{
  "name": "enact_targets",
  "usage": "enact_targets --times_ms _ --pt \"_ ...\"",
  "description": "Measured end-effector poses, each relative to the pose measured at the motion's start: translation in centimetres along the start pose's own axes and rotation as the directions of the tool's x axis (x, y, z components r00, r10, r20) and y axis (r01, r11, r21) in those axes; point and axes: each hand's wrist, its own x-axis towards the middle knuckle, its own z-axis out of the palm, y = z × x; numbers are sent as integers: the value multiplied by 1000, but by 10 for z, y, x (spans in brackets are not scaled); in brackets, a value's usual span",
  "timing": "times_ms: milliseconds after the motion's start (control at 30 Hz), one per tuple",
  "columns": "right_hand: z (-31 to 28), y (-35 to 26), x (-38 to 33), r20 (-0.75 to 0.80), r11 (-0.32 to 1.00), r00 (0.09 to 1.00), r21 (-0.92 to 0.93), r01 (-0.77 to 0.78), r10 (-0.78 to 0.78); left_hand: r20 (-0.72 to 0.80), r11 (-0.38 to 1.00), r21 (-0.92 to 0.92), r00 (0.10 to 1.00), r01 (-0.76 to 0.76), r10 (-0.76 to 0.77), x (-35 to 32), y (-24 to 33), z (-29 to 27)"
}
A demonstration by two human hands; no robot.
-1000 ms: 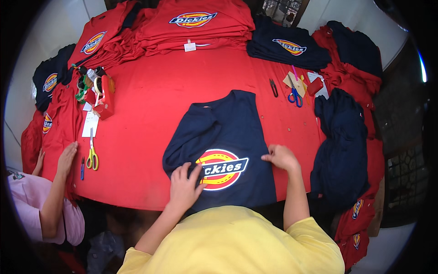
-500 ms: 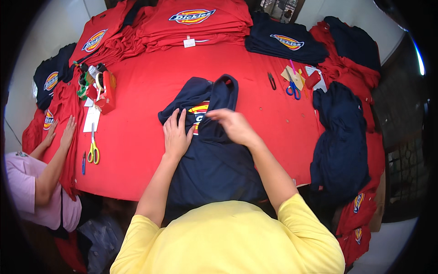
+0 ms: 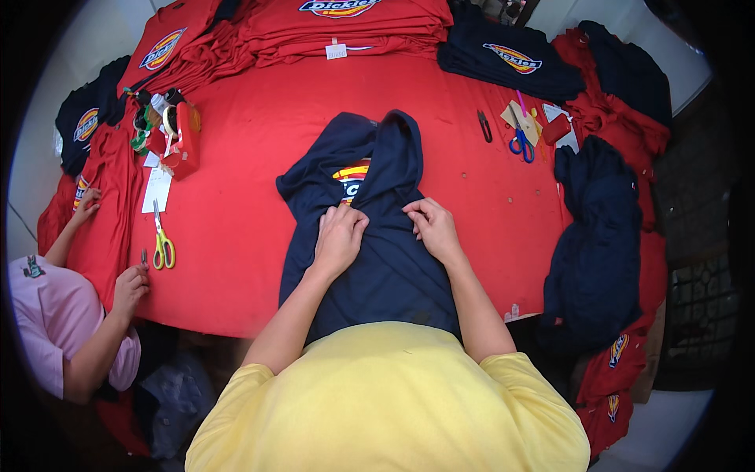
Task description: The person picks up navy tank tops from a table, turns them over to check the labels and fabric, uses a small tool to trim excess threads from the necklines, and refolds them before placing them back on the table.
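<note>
A dark navy shirt (image 3: 370, 267) lies in front of me on the red-covered table, its lower part running down to my body. A fold of its cloth covers part of the bright printed patch on its front. My left hand (image 3: 340, 238) is closed on the cloth just below that patch, fingers bent together. On the shirt's right edge, my right hand (image 3: 435, 230) pinches the fabric between thumb and fingers. The far end of the garment forms a raised, open loop of cloth.
Yellow-handled scissors (image 3: 163, 245), a red tape dispenser (image 3: 185, 141) and a co-worker's hand (image 3: 130, 289) on small snips are left. Blue-handled scissors (image 3: 521, 145) and a crumpled navy garment (image 3: 595, 244) lie right. Red shirt stacks (image 3: 346, 35) line the far edge.
My right hand has come down to the shirt's right edge, and my left hand has shifted right, below the patch. The co-worker's near hand has moved down to the blue snips.
</note>
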Motion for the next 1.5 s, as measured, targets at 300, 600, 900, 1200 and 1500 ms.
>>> enact_targets --times_ms 300,600,900,1200,1500 --pt "4 -38 -9 151 896 976 -393 207 -159 62 997 4 995 -77 77 -2 12 -11" --pt "-92 12 97 -295 860 927 -508 53 -231 227 836 -516 971 189 -79 13 32 -34" --pt "-49 -81 51 487 994 873 104 -34 -21 247 837 -473 953 275 -173 15 41 -34" --pt "-112 -8 -3 -116 977 971 4 213 -211 -180 959 -31 942 281 -282 3 -55 -75" --pt "-196 -46 36 -190 938 980 327 111 -50 -166 591 -798 899 120 -406 32 -52 -218"
